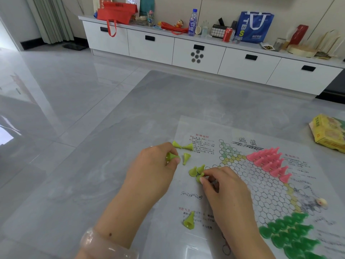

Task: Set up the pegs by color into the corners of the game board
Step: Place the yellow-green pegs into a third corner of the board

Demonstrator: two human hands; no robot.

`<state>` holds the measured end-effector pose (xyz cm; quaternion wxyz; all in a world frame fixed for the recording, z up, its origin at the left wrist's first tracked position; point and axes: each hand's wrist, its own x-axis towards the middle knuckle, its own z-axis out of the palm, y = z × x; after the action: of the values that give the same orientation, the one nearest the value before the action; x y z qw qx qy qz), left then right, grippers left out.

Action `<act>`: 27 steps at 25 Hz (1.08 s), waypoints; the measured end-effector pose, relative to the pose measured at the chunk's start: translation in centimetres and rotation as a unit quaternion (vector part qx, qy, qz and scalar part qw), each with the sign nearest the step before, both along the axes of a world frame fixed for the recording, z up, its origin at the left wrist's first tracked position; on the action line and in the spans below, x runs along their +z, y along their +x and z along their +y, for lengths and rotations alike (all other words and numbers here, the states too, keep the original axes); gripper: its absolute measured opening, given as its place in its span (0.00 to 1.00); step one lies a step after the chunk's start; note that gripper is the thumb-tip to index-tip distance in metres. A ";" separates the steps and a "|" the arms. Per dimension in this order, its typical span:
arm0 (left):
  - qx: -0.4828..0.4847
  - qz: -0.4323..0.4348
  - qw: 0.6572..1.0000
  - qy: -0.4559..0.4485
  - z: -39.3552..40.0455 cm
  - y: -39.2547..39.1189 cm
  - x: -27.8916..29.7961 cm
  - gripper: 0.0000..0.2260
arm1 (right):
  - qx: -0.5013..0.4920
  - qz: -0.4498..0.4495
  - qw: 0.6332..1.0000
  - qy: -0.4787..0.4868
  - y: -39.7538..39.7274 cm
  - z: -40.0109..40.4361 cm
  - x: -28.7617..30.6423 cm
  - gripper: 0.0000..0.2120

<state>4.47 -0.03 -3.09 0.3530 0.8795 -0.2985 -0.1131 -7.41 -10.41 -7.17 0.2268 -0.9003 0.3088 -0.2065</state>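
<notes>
Nearest the person, a clear bangle (104, 245) sits on the left wrist; just beyond it one yellow-green peg (189, 220) lies on its side on the paper game board (242, 184), well apart from the rest and easy to overlook. The dark green pegs (291, 234) already fill the near right corner.

The right hand (225, 191) pinches a yellow-green peg (199, 178) between thumb and forefinger at the left point of the star, the other fingers curled beneath; two more pegs (196, 170) stand just beside it. The step in hand looks to be seating this colour in that corner. To do it well the person would likely lower each peg upright onto its own printed circle and let go gently, since the neighbours touch and could tip; filling from the tip of the corner inwards would keep the fingers from brushing those already set.

The left hand (156, 163) holds another peg (172, 157) between thumb and fingertips, ready to pass across; feeding pegs this way saves reaching. Three loose pegs (183, 149) lie on their sides just beyond that hand, at the board's left edge.

Farther on, the pink pegs (268, 161) stand packed in the far corner; a yellow box (328, 133) rests on the grey table (130, 113) to the right.
</notes>
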 end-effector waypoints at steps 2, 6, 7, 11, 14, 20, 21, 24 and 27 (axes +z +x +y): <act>-0.028 0.014 1.000 -0.003 -0.1 -0.3 0.1 0.06 | 0.004 0.000 1.000 -0.003 -0.3 -0.1 0.1 0.05; -0.079 0.047 0.996 -0.014 -0.3 -0.9 0.1 0.04 | 0.005 -0.035 0.999 0.016 -1.0 -0.5 1.5 0.03; -0.092 0.052 0.994 -0.024 -0.4 -1.1 0.1 0.05 | 0.017 -0.062 0.996 0.056 -1.0 -0.5 1.9 0.04; -0.156 0.057 0.985 -0.048 -0.7 -1.9 0.3 0.09 | 0.064 -0.138 0.945 0.289 -0.8 0.4 3.6 0.09; -0.179 0.051 0.981 -0.047 -0.8 -2.1 0.1 0.09 | 0.082 -0.150 0.917 0.361 -0.8 0.4 3.8 0.08; -0.168 0.057 0.983 -0.048 -1.2 -2.4 0.0 0.07 | 0.072 -0.178 0.914 0.359 -0.5 0.3 3.6 0.06; -0.151 0.077 0.984 -0.047 -1.2 -2.6 0.1 0.07 | 0.059 -0.186 0.919 0.343 -0.5 0.0 3.6 0.06; -0.030 0.244 0.965 -0.096 -1.4 -2.7 0.7 0.07 | -0.014 -0.180 0.947 0.264 -0.6 -1.4 3.2 0.06; 0.086 0.478 0.834 -0.261 -1.5 -1.8 1.3 0.07 | -0.062 -0.151 0.966 0.200 -0.6 -2.6 2.5 0.07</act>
<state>2.68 -1.49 -1.83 0.6767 0.6133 -0.0342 -0.4059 -8.03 -12.99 -4.64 0.4330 -0.7740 0.3616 -0.2874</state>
